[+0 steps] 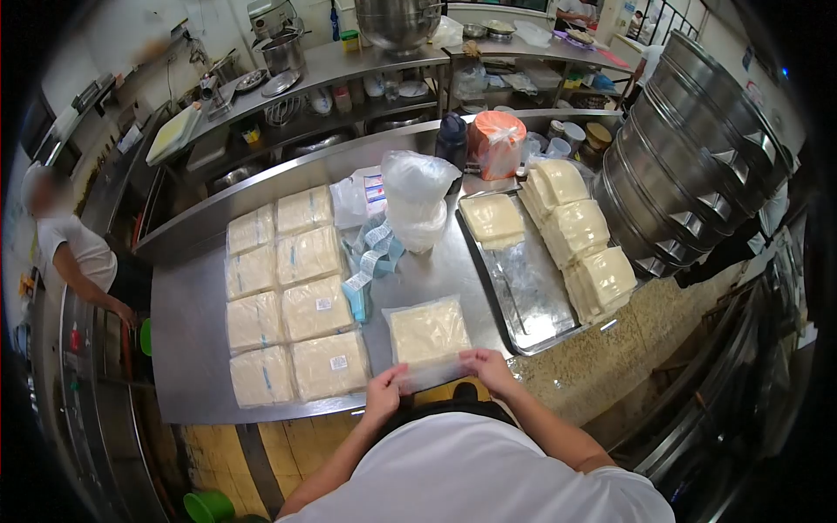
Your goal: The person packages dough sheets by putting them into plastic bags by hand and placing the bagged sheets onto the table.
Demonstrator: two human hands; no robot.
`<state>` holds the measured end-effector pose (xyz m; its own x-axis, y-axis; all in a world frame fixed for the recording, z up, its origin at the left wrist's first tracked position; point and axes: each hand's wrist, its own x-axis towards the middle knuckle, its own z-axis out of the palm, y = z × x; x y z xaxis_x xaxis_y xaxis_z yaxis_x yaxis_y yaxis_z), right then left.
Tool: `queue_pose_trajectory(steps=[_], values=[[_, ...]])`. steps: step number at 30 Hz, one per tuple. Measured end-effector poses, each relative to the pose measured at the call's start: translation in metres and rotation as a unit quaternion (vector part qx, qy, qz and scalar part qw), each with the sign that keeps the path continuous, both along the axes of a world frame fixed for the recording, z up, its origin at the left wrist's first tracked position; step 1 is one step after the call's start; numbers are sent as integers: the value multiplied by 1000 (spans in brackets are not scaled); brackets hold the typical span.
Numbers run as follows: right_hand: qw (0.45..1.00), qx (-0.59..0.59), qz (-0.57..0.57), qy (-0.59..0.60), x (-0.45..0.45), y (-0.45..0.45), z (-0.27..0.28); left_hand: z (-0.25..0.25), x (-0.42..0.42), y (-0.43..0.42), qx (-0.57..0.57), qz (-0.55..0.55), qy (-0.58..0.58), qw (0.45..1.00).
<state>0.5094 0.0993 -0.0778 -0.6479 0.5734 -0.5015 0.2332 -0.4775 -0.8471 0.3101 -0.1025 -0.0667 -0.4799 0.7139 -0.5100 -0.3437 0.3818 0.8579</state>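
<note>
At the table's front edge lies a clear plastic bag point(430, 332) with a stack of pale, flat square sheets inside. My left hand point(384, 394) pinches the near left corner of the bag's loose end. The near right corner is gripped by my right hand point(491, 370). To the left, several bagged stacks point(312, 302) lie in two columns, two of them with white labels. A strip of blue-and-white labels point(373, 253) curls beside them. On the right, a metal tray point(532, 301) carries a small stack of sheets point(493, 218) and taller unbagged stacks point(577, 231).
A bundle of clear bags point(417, 200) stands mid-table near a dark bottle point(452, 139) and a roll of orange material point(497, 144). Large stacked metal steamers point(689, 157) rise at the right. Another person point(78, 244) stands at the far left. A raised metal ledge point(288, 187) runs behind.
</note>
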Motion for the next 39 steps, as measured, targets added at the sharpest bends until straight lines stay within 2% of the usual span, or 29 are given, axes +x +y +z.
queue_pose_trajectory(steps=[2,3,4,6,8,9,11,12,13,14,15,19,20,21,22,23,24,25,27,28,29,32,33,35,38,39], values=[[992,-52,-64,92,-26,23,13,27,-4,22,156,36,48,986],[997,66,-26,33,-40,34,14,35,-7,29,165,-53,98,980],[983,182,14,-27,-54,45,11,37,-9,39,163,-146,217,951],[913,371,59,-160,-71,45,12,40,-8,59,145,-314,438,830],[806,509,67,-297,-88,33,25,32,-6,66,90,-336,544,764],[809,505,56,-297,-92,30,20,29,-7,68,59,-344,593,726],[813,498,37,-299,-91,33,5,23,-8,69,44,-334,592,732],[897,348,60,-266,-90,40,2,19,-7,68,36,-329,589,737],[952,185,82,-227,-89,49,2,13,-6,67,37,-310,590,745],[978,17,100,-184,-92,54,0,7,-7,67,39,-291,591,751],[984,22,83,-154,-97,45,20,3,-11,68,42,-270,595,756],[994,-25,80,-72,-122,18,120,8,-37,73,138,-129,414,891],[993,5,107,-57,-127,20,144,17,-47,72,148,-102,351,919],[987,105,113,-47,-133,28,154,25,-57,72,156,-74,286,942],[971,203,118,-36,-142,33,164,29,-64,72,161,-38,155,974],[912,395,104,-36,-152,35,176,33,-70,73,164,-2,20,986],[815,572,85,-31,-165,37,188,38,-77,73,166,34,-115,979],[695,716,66,13,-179,47,185,59,-86,65,187,4,-246,951],[800,540,248,-86,-199,53,185,56,-100,53,210,-47,-365,906],[827,435,331,-135,-207,54,186,52,-106,47,220,-74,-423,876],[831,289,433,-197,-215,55,189,47,-115,38,209,-102,-477,848],[883,180,401,-163,-227,47,165,60,-125,-3,267,-1,-532,803],[923,148,335,-119,-231,30,173,54,-128,-20,269,23,-532,803],[947,148,273,-77,-239,17,154,44,-140,-56,268,66,-528,803],[956,204,207,-44,-263,-1,121,9,-190,-69,151,142,-293,933],[953,233,191,-38,-273,-8,110,20,-210,-69,120,151,-209,959]])
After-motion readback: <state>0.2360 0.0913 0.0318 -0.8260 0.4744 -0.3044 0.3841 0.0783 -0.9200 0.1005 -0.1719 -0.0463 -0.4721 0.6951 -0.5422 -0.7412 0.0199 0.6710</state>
